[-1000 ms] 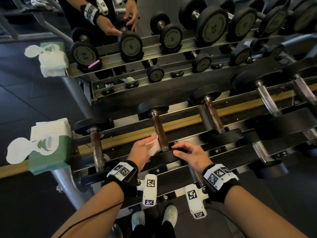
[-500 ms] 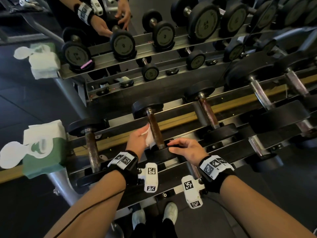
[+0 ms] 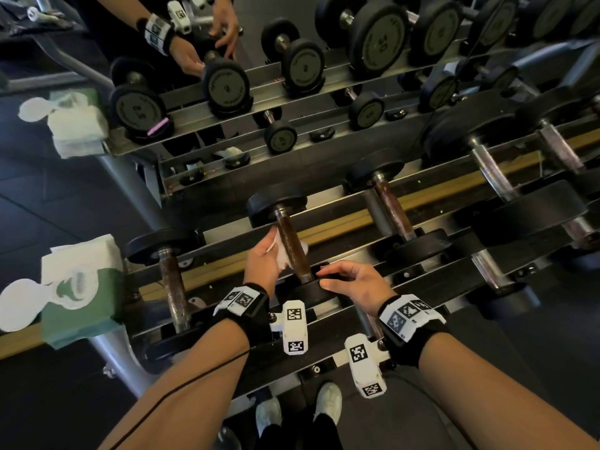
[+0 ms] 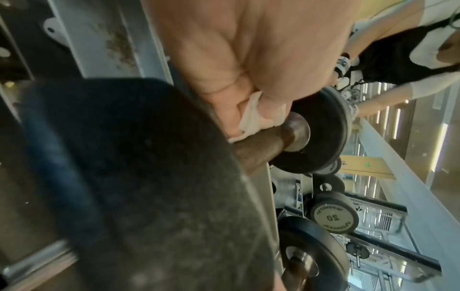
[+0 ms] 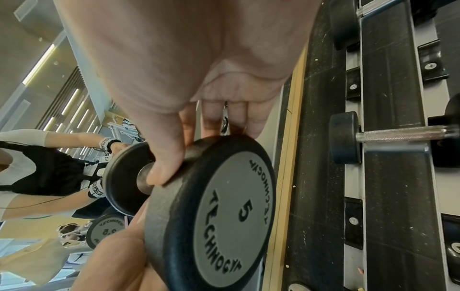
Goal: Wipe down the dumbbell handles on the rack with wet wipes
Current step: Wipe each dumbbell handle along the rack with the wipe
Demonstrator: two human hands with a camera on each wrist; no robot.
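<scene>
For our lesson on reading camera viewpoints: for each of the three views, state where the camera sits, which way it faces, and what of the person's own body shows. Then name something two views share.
Head: worn on the head, looking down at the rack; both forearms, left hand, right hand and shoes show.
Left wrist: looks along the palm at the wet wipe pressed on the brown handle.
Right wrist: looks along the palm at fingers gripping the 5 weight head.
Shared: head and left wrist both show wipe and handle.
</scene>
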